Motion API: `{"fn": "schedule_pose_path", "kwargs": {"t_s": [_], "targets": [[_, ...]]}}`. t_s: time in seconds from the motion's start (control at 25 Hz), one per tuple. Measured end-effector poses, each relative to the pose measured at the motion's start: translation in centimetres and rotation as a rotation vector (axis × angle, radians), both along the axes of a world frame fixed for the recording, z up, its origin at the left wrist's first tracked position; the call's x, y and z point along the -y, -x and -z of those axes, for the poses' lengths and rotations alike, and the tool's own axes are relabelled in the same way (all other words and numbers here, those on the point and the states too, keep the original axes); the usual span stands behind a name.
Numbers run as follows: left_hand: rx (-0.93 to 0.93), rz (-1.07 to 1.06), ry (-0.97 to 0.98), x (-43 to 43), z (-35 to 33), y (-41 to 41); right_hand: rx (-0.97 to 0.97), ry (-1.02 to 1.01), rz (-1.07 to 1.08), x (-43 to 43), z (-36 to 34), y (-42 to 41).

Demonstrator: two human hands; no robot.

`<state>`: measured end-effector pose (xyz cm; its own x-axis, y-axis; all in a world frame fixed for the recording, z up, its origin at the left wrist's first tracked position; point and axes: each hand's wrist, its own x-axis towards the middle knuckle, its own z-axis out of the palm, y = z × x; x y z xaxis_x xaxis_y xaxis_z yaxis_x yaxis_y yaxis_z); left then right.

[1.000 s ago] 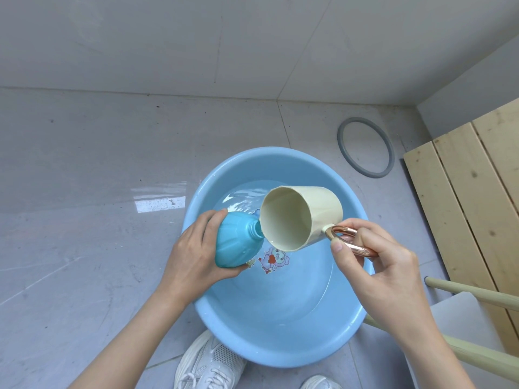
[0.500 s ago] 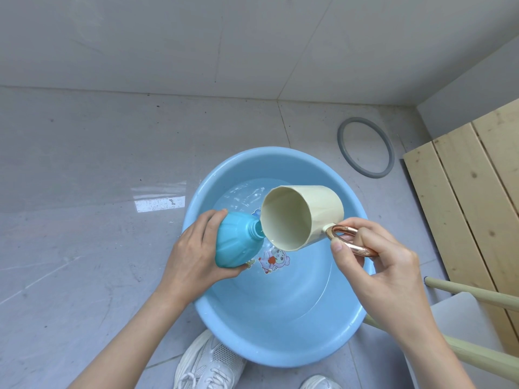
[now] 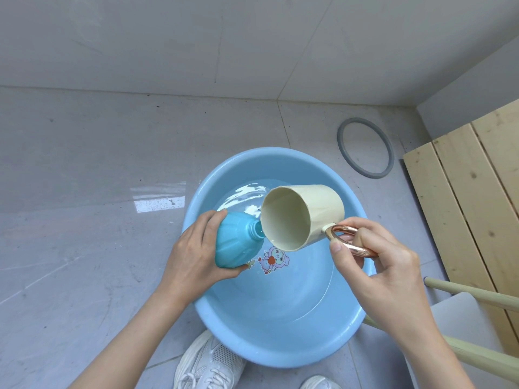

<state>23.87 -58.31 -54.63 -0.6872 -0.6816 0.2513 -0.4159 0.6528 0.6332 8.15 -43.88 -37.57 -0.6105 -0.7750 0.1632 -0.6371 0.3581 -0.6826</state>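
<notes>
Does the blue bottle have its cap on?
No, the blue bottle in the left hand shows a bare, open threaded neck next to the rim of the cream cup.

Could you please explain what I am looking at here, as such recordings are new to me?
There is no machine: a person wears a head camera that looks down at their own hands. The left hand grips an uncapped teal bottle; the right hand holds a cream mug by its copper-coloured handle, tipped, rim at the bottle's neck. Below, on the tiled floor, stands a blue basin of water. A grey ring lies beyond.
</notes>
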Motion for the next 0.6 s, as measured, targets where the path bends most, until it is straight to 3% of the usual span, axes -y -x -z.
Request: {"fn": "schedule_pose_path", "kwargs": {"t_s": [0.6], "targets": [[0.005, 0.0, 0.003, 0.0, 0.06, -0.02, -0.041, -0.004, -0.025, 0.08, -0.1, 0.01]]}}
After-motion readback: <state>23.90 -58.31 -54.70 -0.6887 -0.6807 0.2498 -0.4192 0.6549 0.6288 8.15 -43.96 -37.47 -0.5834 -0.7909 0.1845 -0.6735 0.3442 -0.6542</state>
